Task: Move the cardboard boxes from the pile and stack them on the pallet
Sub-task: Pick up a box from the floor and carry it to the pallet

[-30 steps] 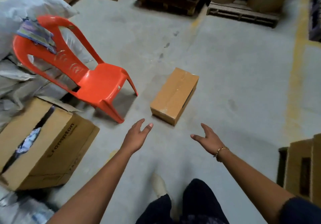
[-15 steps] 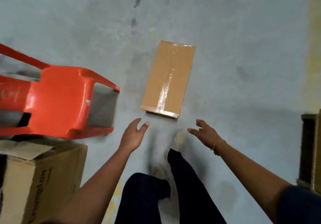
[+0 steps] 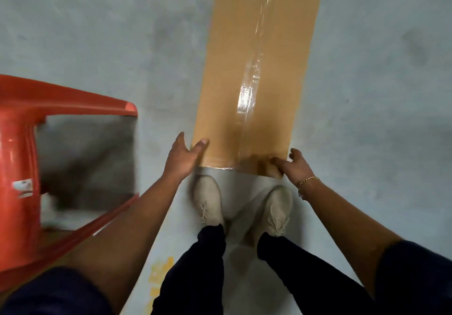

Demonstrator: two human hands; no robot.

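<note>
Both hands reached the box

Half a second on, I saw the view had dropped closer and both hands had closed the gap to the cardboard box [image 3: 225, 70]. It lay flat on the grey floor [image 3: 97, 33], just ahead of the person's pale shoes [image 3: 208, 199], with clear tape [image 3: 256, 65] down its top. The left hand [image 3: 184, 159] clasped the near left corner, thumb on top, fingers down the side. The right hand [image 3: 293, 165] touched the near right corner; blur kept me from telling whether it gripped. An orange chair [image 3: 19, 143] stood to the left, apart from the box.
</note>
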